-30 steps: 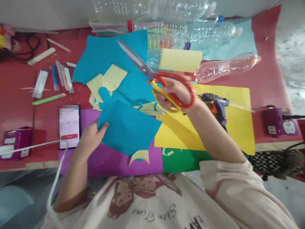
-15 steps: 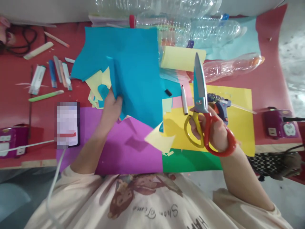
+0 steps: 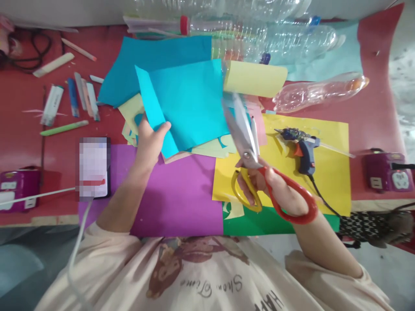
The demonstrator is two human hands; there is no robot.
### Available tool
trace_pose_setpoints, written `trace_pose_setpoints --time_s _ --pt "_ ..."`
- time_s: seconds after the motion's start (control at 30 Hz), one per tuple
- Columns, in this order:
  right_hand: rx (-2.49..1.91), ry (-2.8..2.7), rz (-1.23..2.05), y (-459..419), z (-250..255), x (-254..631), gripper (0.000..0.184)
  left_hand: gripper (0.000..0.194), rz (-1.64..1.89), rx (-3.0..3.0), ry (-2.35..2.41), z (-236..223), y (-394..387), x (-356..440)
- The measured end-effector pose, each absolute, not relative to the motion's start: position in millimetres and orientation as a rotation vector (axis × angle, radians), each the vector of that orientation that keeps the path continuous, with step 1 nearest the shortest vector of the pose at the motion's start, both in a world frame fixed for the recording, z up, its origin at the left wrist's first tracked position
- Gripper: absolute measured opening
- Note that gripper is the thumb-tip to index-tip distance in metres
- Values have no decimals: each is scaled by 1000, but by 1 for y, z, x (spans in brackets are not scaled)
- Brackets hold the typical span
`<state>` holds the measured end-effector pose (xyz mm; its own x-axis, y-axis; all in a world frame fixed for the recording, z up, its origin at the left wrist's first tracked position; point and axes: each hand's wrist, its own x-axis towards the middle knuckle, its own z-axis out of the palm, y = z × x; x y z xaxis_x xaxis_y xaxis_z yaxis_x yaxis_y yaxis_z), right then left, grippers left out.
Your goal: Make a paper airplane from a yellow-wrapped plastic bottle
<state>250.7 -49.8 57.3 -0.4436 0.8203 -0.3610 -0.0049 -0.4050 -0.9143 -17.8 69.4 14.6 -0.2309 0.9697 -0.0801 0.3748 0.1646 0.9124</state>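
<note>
Between the thumb and fingers of my left hand (image 3: 151,140) is the lower left part of a bright blue sheet of paper (image 3: 193,103), with a crease along its left side. My right hand (image 3: 282,192) is closed around the handles of scissors (image 3: 248,155), one handle yellow and the other red. The blades point up and left, a little apart and blurred, near the right edge of the blue sheet. Behind the held sheet lies a darker blue sheet (image 3: 168,47). Pale yellow paper scraps (image 3: 131,110) lie beside my left hand.
Purple (image 3: 181,194), yellow (image 3: 333,172) and green (image 3: 279,222) sheets cover the near table. A glue gun (image 3: 304,151) rests on the yellow one. Plastic bottles (image 3: 233,30) lie at the back. Markers (image 3: 73,97) and a phone (image 3: 94,168) are on the left.
The held blue sheet now shows separate from the darker sheet behind it, tilted and brighter. The scissors moved left towards it. A pale yellow scrap near the middle has dropped onto the green sheet.
</note>
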Motion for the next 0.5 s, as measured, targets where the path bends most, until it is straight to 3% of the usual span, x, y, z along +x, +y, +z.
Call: trace_pose_setpoints --time_s 0.17,0.5 --pt "-1216 -1262 1995 -49 50 244 51 31 1217 960 1422 -1 55 5" --pt "-1280 -1161 2043 -47 38 258 56 28 1006 771 1075 3 50 -1"
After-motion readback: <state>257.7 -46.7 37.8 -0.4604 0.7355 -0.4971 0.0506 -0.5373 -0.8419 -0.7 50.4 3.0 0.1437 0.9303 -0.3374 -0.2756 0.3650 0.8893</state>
